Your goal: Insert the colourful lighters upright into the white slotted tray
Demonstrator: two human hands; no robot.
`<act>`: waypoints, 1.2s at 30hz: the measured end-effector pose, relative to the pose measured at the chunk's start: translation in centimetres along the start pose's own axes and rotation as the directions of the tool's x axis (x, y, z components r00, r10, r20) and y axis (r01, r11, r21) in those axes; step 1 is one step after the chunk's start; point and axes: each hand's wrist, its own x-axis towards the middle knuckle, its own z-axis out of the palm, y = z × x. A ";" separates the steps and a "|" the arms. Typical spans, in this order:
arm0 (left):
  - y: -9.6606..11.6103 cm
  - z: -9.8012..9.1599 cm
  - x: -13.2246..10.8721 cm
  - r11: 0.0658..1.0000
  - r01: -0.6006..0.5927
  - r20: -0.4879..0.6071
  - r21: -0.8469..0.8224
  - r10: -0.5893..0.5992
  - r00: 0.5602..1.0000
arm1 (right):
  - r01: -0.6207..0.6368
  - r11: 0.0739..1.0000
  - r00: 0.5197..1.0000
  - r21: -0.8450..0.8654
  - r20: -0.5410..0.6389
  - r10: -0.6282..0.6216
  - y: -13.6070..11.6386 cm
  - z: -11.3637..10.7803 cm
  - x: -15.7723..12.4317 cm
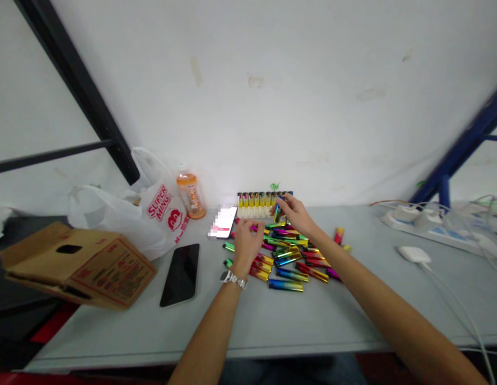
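Note:
Many shiny multicoloured lighters (286,286) lie in a loose pile on the grey table (248,326). Behind them, by the wall, a white rack (252,212) bears a row of upright lighters (257,200). My right hand (295,213) pinches a lighter (277,214), held upright at the right part of the rack. My left hand (249,240), with a watch on its wrist, is over the left side of the pile, fingers curled at a purple lighter (254,228).
To the left are a lit phone (224,222), a dark phone (181,274), an orange drink bottle (191,193), a white plastic bag (162,214) and an open cardboard box (107,270). On the right are a white charger (414,254) and a power strip (444,233) with cables.

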 end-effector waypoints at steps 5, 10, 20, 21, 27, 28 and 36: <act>0.4 0.3 -0.3 0.999 -0.033 0.055 -0.036 0.035 0.998 | -0.182 0.840 0.929 0.511 -0.191 0.317 -0.8 1.8 -3.7; 0.9 0.6 -0.7 0.990 -0.077 0.098 -0.120 0.089 0.991 | -0.324 0.695 0.889 0.642 -0.044 0.455 -0.9 3.0 -5.6; 2.2 0.9 -1.4 0.971 -0.145 0.141 -0.191 0.173 0.975 | -0.442 0.698 0.798 0.564 -0.108 0.593 -1.0 3.2 -6.4; 2.2 0.9 -1.4 0.971 -0.141 0.147 -0.192 0.170 0.974 | -0.429 0.717 0.805 0.550 -0.129 0.580 -0.9 3.3 -6.4; 2.2 0.9 -1.4 0.969 -0.143 0.149 -0.201 0.174 0.973 | -0.371 0.794 0.851 0.482 -0.167 0.498 -0.8 3.6 -6.8; 2.2 0.9 -1.4 0.969 -0.146 0.146 -0.200 0.177 0.973 | -0.380 0.791 0.848 0.479 -0.162 0.505 -0.8 3.6 -6.8; 2.4 0.8 -1.4 0.966 -0.152 0.136 -0.209 0.183 0.974 | -0.373 0.687 0.862 0.624 -0.042 0.506 -0.6 3.7 -7.0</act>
